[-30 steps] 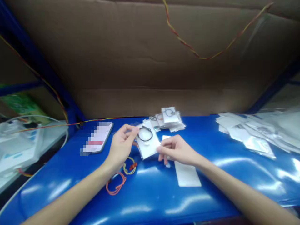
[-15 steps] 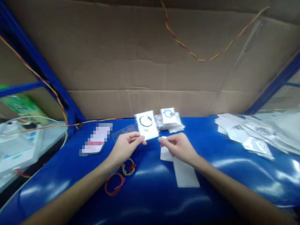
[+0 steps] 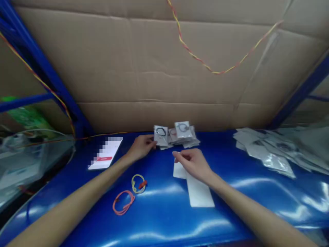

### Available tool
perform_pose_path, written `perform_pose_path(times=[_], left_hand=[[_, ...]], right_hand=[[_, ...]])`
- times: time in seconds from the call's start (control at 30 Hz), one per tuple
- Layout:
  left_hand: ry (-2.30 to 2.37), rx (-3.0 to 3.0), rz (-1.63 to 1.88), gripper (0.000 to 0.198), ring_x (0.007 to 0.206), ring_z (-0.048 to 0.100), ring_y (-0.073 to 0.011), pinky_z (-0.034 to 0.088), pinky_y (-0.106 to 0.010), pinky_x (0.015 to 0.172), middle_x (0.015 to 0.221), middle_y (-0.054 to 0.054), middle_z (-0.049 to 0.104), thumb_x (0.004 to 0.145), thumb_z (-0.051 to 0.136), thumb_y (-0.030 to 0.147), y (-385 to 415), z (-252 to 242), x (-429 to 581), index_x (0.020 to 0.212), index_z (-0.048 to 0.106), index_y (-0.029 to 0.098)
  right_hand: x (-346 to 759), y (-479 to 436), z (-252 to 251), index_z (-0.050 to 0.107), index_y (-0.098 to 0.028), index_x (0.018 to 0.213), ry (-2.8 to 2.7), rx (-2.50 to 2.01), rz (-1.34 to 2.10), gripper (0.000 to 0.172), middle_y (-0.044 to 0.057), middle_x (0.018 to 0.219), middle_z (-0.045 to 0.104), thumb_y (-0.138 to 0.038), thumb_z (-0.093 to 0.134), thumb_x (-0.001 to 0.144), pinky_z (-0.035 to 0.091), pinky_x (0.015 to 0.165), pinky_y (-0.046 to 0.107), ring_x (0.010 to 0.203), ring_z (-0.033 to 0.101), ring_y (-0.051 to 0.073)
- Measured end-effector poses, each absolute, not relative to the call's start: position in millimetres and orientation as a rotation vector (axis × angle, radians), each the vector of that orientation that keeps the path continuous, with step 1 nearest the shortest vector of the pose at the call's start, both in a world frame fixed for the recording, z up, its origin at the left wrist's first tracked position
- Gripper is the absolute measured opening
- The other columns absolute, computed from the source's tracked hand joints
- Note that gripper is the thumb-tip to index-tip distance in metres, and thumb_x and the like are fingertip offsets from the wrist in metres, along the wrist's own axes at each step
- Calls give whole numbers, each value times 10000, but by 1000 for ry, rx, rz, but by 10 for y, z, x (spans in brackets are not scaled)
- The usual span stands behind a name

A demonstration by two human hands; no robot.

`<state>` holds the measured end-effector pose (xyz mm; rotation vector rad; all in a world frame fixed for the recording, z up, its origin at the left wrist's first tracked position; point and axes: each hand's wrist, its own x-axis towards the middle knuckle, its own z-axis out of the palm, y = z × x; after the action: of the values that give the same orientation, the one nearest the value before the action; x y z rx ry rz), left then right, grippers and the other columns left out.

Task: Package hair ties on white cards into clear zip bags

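My left hand (image 3: 142,147) is closed at the left edge of a clear packet (image 3: 161,140) holding a white card and a dark cord bracelet (image 3: 160,131). That packet sits beside a small pile of similar packets (image 3: 183,132) near the cardboard wall. My right hand (image 3: 192,163) is pinched, thumb against forefinger, above some blank white cards (image 3: 199,192); anything between its fingertips is too small or hidden to make out. Nearer me lie a yellow cord bracelet (image 3: 134,185) with a red part and a coral-red cord bracelet (image 3: 118,212).
A phone (image 3: 109,151) with a lit screen lies at left on the blue table surface (image 3: 159,219). Many flat packets (image 3: 267,151) are heaped at right. Cardboard (image 3: 154,51) stands behind, blue frame posts (image 3: 51,68) flank it, and a twisted red-yellow wire (image 3: 216,72) hangs above.
My left hand has moved away from me with the packet, from in front of the pile to beside it. The right hand stays pinched over the white cards. The view has shifted slightly.
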<state>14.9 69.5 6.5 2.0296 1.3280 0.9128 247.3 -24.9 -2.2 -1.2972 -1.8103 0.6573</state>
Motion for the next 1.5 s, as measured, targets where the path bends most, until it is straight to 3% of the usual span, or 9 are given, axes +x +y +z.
perform_pose_path(times=[0.17,0.23,0.33,0.47,0.57,0.73,0.9,1.3,1.5], left_hand=[[1391,2219,903,337,553,668,-247,455,-303,575,581,-55,731,826,686,488,775,85,168,821,795,170],[1428,2299,919,349,672,697,-269,470,-319,647,695,-78,760,871,652,484,709,106,163,912,798,170],[1456,2426,914,441,781,688,-284,489,-366,738,823,-65,762,952,562,443,509,118,156,1286,686,184],[1356,2612,854,348,1103,628,-323,457,-480,992,1182,-102,745,949,602,429,213,58,151,1203,713,219],[1328,2817,759,411,1245,578,-361,442,-548,1051,1324,-138,687,963,589,470,83,-12,137,1266,684,210],[1351,2900,502,681,1497,356,-427,339,-629,1177,1582,-180,479,948,523,637,-16,-100,88,1475,554,206],[1240,2868,300,782,1557,225,-410,237,-654,1228,1668,-125,347,939,447,721,-85,-141,63,1581,408,277],[1273,2808,322,814,1557,226,-409,230,-650,1231,1668,-127,347,906,489,744,-58,-165,54,1576,416,286],[1336,2836,520,498,1509,373,-313,257,-561,1251,1580,-116,498,1025,414,364,48,-36,-45,1490,525,224]], right_hand=[[2489,-239,-14,777,-155,685,-1838,-1311,578,511,12,506,602,-505,554,984,313,482,272,471,493,135],[2499,-236,-6,775,-150,699,-1855,-1313,521,487,12,533,625,-470,554,991,331,502,265,493,521,132],[2518,-238,4,773,-164,744,-1895,-1310,402,387,24,631,682,-404,583,980,398,576,272,578,582,152],[2543,-225,-17,780,-205,972,-1966,-1260,260,202,74,980,751,-338,629,949,512,854,341,936,679,234],[2550,-199,-56,725,-197,1176,-2096,-1234,104,278,127,1242,697,-345,617,967,504,1024,432,1178,635,280],[2534,-203,-119,589,-186,1425,-2286,-1233,44,557,196,1529,513,-458,665,944,409,1150,555,1428,471,352],[2492,-254,-167,443,-202,1557,-2479,-1329,76,752,219,1652,325,-599,607,939,288,1191,659,1530,304,398],[2448,-280,-147,399,-199,1584,-2520,-1383,158,783,219,1658,308,-637,555,954,257,1217,638,1545,274,384],[2460,-275,-102,469,-181,1542,-2488,-1400,144,732,210,1599,430,-627,546,967,310,1206,599,1498,382,366]])
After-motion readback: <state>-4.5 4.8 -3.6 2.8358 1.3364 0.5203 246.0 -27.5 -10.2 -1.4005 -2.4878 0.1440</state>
